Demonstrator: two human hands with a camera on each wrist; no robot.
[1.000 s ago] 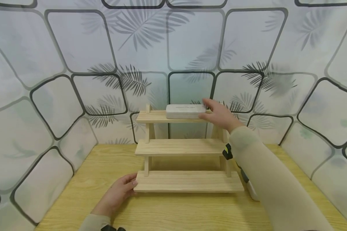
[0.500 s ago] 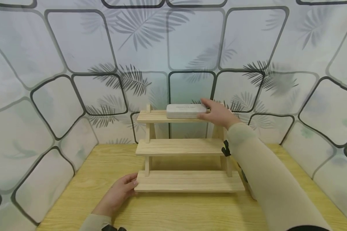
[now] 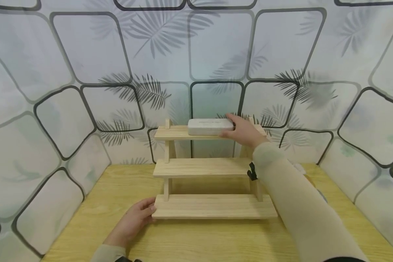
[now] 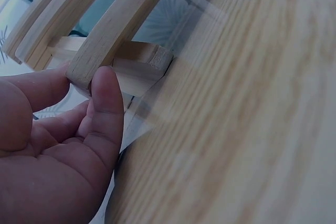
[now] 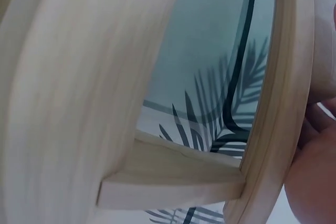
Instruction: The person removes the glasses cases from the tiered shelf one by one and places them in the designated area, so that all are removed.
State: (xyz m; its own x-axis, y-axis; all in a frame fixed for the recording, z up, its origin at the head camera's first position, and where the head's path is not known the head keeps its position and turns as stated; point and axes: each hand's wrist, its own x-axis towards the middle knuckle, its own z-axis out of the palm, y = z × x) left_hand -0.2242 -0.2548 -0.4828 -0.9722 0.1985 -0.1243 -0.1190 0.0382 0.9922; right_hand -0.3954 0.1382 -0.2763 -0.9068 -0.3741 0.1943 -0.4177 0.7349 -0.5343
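Observation:
A three-tier wooden display stand [image 3: 203, 166] stands on the table. On its top shelf lies a white oblong case [image 3: 210, 126] with faint lettering on the lid. My right hand [image 3: 245, 131] holds the right end of this case, thumb at the front and fingers behind. In the right wrist view, only part of that hand [image 5: 315, 177] shows beside the top board, and the case is mostly cut off. At the lower left, my left hand [image 3: 134, 220] pinches the left end of the bottom shelf [image 3: 213, 206]; the left wrist view shows thumb and finger on the board's corner [image 4: 102, 51].
The wood-grain table [image 3: 196, 240] runs up to a patterned curtain [image 3: 216, 43] at the back and sides. Partly hidden by my right sleeve [image 3: 301, 196], a small whitish thing [image 3: 299, 168] lies right of the stand.
My right hand has slid slightly left onto the end of the case. Its sleeve has shifted left, uncovering things on the table's right. The left hand and stand stay put.

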